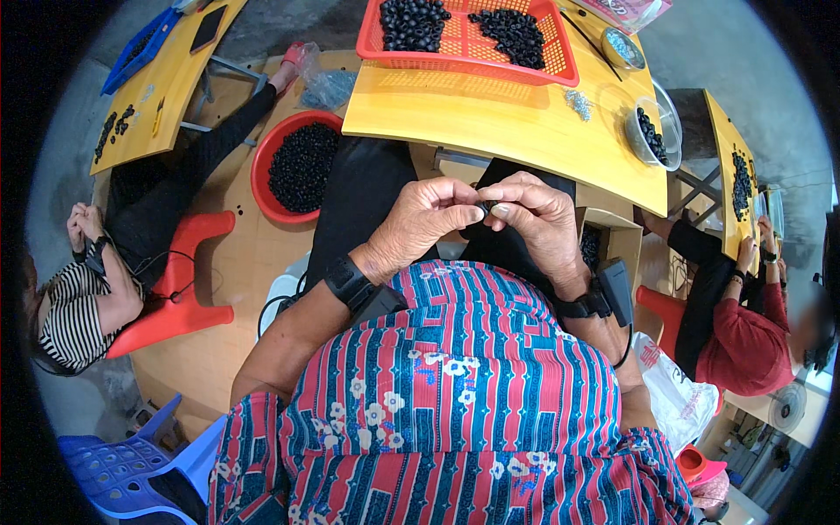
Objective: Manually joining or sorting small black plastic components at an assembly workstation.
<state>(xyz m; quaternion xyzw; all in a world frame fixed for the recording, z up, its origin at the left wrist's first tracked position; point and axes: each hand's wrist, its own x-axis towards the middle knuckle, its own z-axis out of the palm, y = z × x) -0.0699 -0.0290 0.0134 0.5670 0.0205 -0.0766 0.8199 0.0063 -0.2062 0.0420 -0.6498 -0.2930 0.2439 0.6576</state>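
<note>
Above my lap, just short of the yellow table [420, 109], my two hands meet fingertip to fingertip. Between them is a small black part [487, 207], mostly covered by the fingers, so its exact shape is hard to make out. My left hand [424, 217] pinches it with thumb and forefinger. On its other side, the thumb and fingers of my right hand [535, 219] are closed on the same part. Beyond my hands, an orange-red plastic basket [464, 66] on the table holds two heaps of black ring-like parts [512, 37].
A red basin [262, 179] full of black parts stands on the floor at left. Clear containers [669, 144], a metal bowl [623, 48] and small silvery pieces [577, 103] are on the table's right. An open box [623, 232] sits below. Co-workers sit on both sides.
</note>
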